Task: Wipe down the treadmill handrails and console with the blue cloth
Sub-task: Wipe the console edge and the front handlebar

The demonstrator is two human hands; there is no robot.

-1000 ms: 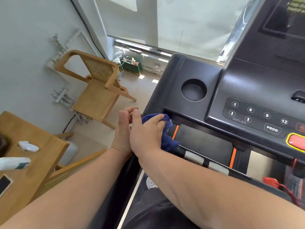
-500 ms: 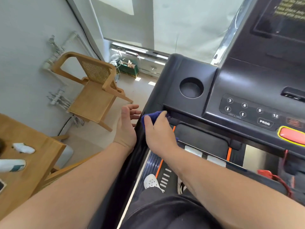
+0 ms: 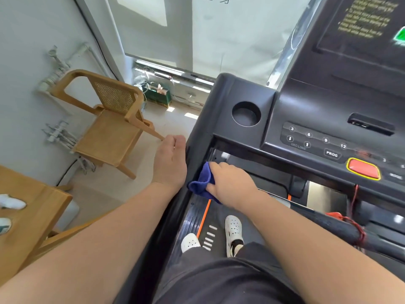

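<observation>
Head view, looking down over the left end of the treadmill. One blue cloth [image 3: 201, 183], one console [image 3: 306, 102], one round cup holder [image 3: 246, 114], one red button [image 3: 363, 168] and my two hands are visible. The cloth is bunched against the inner face of the left handrail [image 3: 198, 132], just below the console's lower edge.

My right hand [image 3: 231, 183] reaches in from the lower right with its back upward. Its fingers are curled round the cloth and cover the cloth's right part. My left hand [image 3: 169, 165] lies just outside the same rail, also back upward. Its fingers bend away from the camera, so I cannot tell whether they grasp the rail. The rail stands between the two hands.

My right forearm crosses the deck and hides part of it; my left forearm hides the floor beside the rail. Two white shoes [image 3: 234, 229] stand on the belt below the cloth. One wooden chair [image 3: 109, 137] stands near the wall at left, and one wooden table [image 3: 32, 216] fills the lower left corner.
</observation>
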